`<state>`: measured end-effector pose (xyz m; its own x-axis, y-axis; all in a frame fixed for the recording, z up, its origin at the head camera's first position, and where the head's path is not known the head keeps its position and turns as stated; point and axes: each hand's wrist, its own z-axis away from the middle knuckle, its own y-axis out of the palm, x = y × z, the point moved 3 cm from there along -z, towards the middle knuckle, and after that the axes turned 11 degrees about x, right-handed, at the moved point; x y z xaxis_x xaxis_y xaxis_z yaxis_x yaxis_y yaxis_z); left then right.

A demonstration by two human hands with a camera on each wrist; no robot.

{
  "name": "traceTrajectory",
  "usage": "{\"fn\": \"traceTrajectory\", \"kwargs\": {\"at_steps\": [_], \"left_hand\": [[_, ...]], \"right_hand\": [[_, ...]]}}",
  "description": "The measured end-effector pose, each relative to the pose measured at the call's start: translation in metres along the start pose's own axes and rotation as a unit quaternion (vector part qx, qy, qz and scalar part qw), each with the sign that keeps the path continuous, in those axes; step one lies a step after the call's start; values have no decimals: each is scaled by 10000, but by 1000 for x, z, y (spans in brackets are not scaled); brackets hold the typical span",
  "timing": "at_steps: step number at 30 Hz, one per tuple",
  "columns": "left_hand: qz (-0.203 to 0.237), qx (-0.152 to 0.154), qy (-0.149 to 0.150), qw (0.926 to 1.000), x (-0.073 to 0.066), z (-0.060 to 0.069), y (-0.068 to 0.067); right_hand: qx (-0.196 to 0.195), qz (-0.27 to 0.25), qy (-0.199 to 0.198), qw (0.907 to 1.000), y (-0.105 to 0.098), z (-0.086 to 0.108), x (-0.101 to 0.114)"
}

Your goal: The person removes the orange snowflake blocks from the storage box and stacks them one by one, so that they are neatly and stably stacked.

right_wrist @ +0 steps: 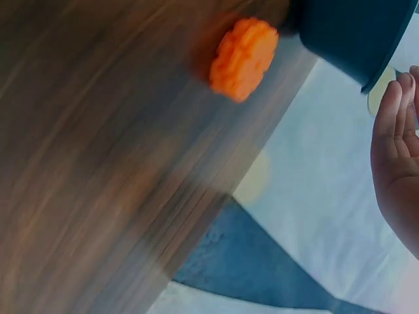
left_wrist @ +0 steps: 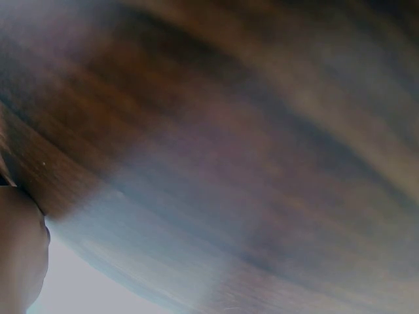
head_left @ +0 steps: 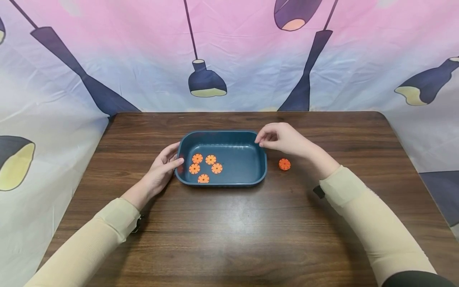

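A dark blue rectangular tray [head_left: 242,159] stands on the table. Several orange notched discs [head_left: 216,168] lie flat in its left half. My left hand [head_left: 160,171] grips the tray's left end, thumb over the rim and fingers along the outside. Above the tray's far right corner is my right hand [head_left: 279,137], its fingers loosely bent; no disc shows between the fingertips. On the table right of the tray sits a small stack of orange notched discs [head_left: 284,164], larger in the right wrist view [right_wrist: 243,60]. The left wrist view shows mostly blurred tabletop.
The brown wood-grain table [head_left: 229,231] runs back to a hanging cloth [head_left: 244,48] printed with lamps. The tray's raised rim stands between the discs inside it and the stack outside.
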<state>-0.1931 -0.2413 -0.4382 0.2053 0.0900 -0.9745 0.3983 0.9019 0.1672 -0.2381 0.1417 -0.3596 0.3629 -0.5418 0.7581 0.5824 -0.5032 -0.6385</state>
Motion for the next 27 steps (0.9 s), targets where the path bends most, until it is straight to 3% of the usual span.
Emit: {"fn": "traceTrajectory", "kwargs": {"at_steps": [5,14,27], "left_hand": [[30,-16,-45,10000,1,-1,0],[52,-38,-29,10000,1,-1,0],[51,-74,-40,10000,1,-1,-1]], "right_hand": [[75,-224,-111,9997,10,-10,5],[239,-31,-463,9986,30,-29,14],[654,-132,-665,9956,63,-58,28]]}}
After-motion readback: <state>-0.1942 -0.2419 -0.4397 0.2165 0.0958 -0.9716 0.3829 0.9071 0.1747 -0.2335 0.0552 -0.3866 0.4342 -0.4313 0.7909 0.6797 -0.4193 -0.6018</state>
